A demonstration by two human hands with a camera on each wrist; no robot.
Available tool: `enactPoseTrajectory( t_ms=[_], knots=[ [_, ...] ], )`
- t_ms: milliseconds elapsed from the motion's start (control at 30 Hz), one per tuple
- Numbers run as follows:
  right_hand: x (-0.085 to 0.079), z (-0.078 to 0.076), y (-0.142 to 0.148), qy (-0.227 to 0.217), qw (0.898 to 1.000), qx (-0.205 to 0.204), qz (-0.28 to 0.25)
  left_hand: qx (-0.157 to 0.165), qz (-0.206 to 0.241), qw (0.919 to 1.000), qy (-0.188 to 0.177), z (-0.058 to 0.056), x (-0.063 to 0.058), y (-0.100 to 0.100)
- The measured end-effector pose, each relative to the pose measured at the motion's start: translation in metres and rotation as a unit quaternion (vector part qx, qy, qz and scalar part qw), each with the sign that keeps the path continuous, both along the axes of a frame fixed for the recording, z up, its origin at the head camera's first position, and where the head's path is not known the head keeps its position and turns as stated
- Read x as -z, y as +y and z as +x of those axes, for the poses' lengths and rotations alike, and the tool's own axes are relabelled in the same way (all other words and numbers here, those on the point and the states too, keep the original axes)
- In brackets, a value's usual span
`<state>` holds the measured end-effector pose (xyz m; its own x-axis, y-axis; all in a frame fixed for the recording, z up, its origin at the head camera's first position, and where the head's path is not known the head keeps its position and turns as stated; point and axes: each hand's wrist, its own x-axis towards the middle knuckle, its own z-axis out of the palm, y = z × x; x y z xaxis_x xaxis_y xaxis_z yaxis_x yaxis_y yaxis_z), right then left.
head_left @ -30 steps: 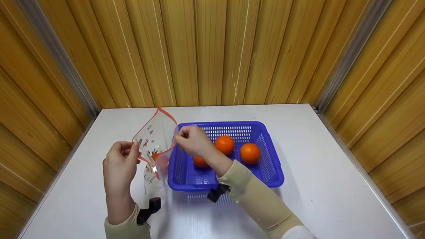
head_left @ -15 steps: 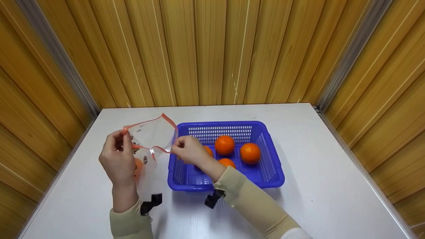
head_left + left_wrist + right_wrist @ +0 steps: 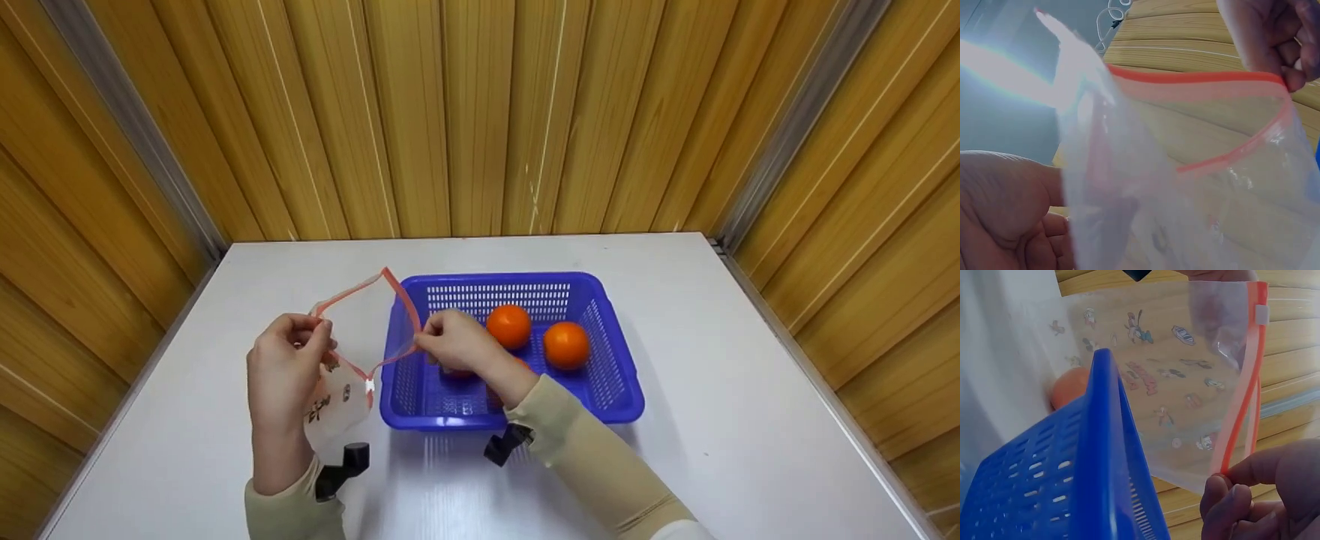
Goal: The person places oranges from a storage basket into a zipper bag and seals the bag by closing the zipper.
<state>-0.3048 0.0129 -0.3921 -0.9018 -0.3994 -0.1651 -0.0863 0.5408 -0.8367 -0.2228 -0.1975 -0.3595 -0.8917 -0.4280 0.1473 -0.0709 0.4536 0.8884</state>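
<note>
A clear zip bag [image 3: 346, 405] with a red-edged mouth and printed cartoon figures hangs at the left of the blue basket, its mouth spread apart. My left hand [image 3: 283, 375] pinches the left side of the mouth between thumb and fingers. The right hand [image 3: 463, 343] pinches the opposite side, over the basket's left wall. Through the film in the right wrist view, an orange [image 3: 1069, 387] shows low in the bag, partly behind the basket. A white slider [image 3: 1262, 314] sits at one end of the zip.
The blue plastic basket [image 3: 442, 422] stands mid-table with several oranges inside. Two, a back orange [image 3: 508, 327] and a right orange [image 3: 566, 346], show fully; others are partly behind the right hand and forearm. Wood-look panels [image 3: 480, 120] wall the white table [image 3: 735, 375].
Both hands and the bag first shifted left, then came back right. The bag's mouth stays spread, now lower than a second ago. The basket and its oranges have not moved.
</note>
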Motion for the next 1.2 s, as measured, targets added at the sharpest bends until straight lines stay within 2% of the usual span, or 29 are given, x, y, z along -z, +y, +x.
enactPoseTrajectory(
  t_ms=[200, 433, 533, 667, 767, 967, 1200],
  knots=[
    [-0.002, -0.001, 0.019, -0.007, 1.0, -0.001, -0.01, 0.02, 0.036, 0.9986, -0.033, 0.001, -0.003, -0.002],
    [-0.02, -0.015, 0.047, 0.056, 0.998, 0.013, 0.01, 0.021, 0.036, 0.9983, -0.041, 0.001, -0.003, -0.002],
    [-0.029, -0.023, 0.057, 0.075, 0.997, 0.017, 0.029, 0.024, 0.043, 0.998, -0.04, 0.0, -0.002, -0.003],
    [-0.034, -0.031, 0.064, 0.081, 0.993, -0.006, 0.082, 0.029, 0.051, 0.9976, -0.037, -0.001, -0.001, -0.005],
    [-0.033, -0.033, 0.069, 0.084, 0.987, -0.033, 0.137, 0.026, 0.05, 0.9975, -0.042, -0.001, 0.0, -0.005],
    [-0.027, -0.032, 0.079, 0.055, 0.97, -0.096, 0.216, 0.028, 0.05, 0.9973, -0.047, -0.001, -0.001, -0.006],
    [-0.022, -0.032, 0.085, 0.029, 0.942, -0.174, 0.284, 0.03, 0.048, 0.997, -0.054, -0.002, -0.001, -0.005]
  ],
)
